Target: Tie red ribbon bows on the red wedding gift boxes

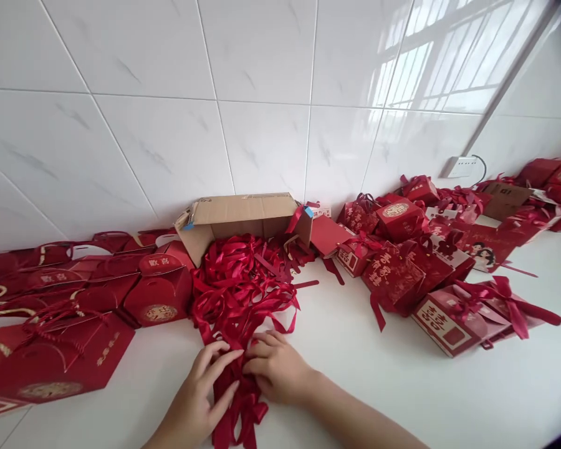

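Note:
A long heap of shiny red satin ribbons (pixel 236 268) spills from an open cardboard box (pixel 243 209) by the wall and runs toward me over the white tabletop. On the heap's left side, my left hand (pixel 199 390) has its fingers spread and touching the ribbons. Across from it, my right hand (pixel 275 368) has its fingers curled into the ribbons, with the fingertips partly hidden among them. Loose ribbon ends hang down between and below both hands.
Several red gift boxes with cords (pixel 75 349) line the left side. More red boxes and bags (pixel 397 274) crowd the right, with a pink bow-tied box (pixel 458 324) nearest. A power strip (pixel 462 166) rests against the tiled wall (pixel 262 143).

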`<action>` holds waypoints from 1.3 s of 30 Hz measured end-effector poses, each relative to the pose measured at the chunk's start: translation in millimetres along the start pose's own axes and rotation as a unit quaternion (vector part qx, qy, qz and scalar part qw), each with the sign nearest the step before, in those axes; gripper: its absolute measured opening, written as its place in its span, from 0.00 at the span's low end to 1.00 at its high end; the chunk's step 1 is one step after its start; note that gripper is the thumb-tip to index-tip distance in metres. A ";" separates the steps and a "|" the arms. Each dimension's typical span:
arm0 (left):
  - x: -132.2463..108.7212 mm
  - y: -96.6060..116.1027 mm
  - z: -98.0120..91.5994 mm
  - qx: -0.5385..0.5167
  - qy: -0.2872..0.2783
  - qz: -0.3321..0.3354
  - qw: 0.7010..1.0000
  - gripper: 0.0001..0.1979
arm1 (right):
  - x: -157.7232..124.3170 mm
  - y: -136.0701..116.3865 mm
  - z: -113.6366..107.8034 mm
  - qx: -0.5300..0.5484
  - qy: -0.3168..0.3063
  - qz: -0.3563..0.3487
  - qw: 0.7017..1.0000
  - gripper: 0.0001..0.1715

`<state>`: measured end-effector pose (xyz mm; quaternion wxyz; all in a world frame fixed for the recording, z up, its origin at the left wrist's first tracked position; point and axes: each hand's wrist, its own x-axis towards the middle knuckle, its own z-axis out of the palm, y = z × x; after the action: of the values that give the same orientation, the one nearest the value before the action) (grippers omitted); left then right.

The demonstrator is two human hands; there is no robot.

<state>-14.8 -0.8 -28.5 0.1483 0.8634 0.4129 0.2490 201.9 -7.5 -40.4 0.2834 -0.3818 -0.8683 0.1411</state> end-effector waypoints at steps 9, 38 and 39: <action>-6.9 15.0 -8.3 -0.002 -0.050 -0.038 0.998 0.11 | -16.5 3.1 -14.3 0.272 0.146 0.168 0.936 0.15; -10.4 2.0 -18.8 -0.239 0.180 -0.224 0.927 0.20 | -24.2 24.9 -46.0 0.535 0.120 0.300 0.780 0.15; -13.7 3.3 -18.7 -0.232 0.177 -0.193 0.937 0.20 | -23.1 27.4 -47.1 0.571 0.109 0.284 0.762 0.14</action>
<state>-30.3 -12.6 -15.7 0.3138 0.6509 0.5218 0.4534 258.8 -5.0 -24.3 0.4884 -0.3914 -0.4419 0.6426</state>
